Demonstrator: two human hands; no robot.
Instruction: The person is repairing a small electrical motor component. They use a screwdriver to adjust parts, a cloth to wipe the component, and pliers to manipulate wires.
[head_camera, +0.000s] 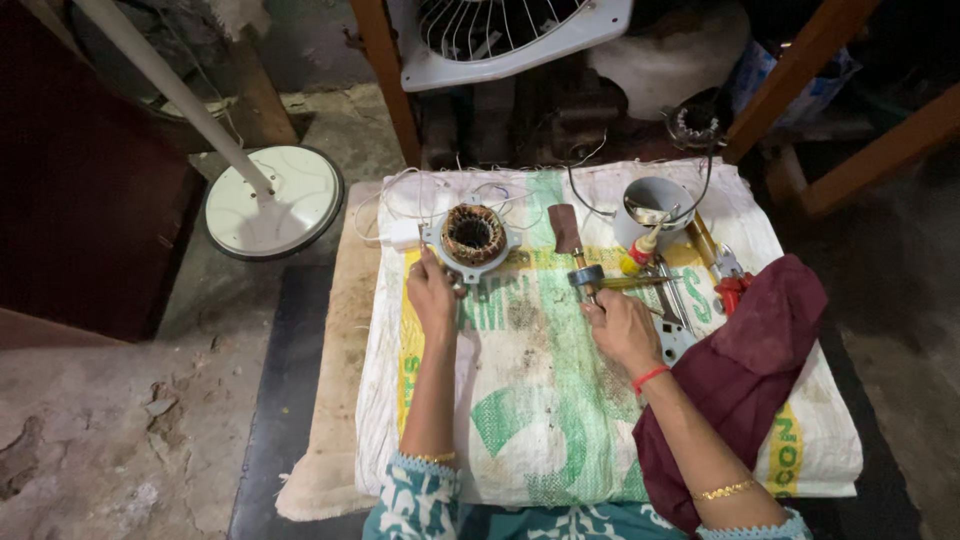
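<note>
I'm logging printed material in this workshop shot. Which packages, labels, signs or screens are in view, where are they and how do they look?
Woven sack: spread flat as a work mat under both hands; white, rectangular, with green and yellow printing.
Blue-and-white package: upper right, behind the slanted wooden legs; mostly hidden, shape unclear.
No signs or screens are visible.
Left hand touches the motor stator; right hand grips a hammer.

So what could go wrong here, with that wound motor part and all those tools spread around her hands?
The left hand touches only the rim of the stator; its thin loose wires could perhaps snag or snap if it turns. The right hand reaches among a hammer, screwdriver and pliers lying close together, so fingers might get nicked, or a tool knocked off the sack.
</note>
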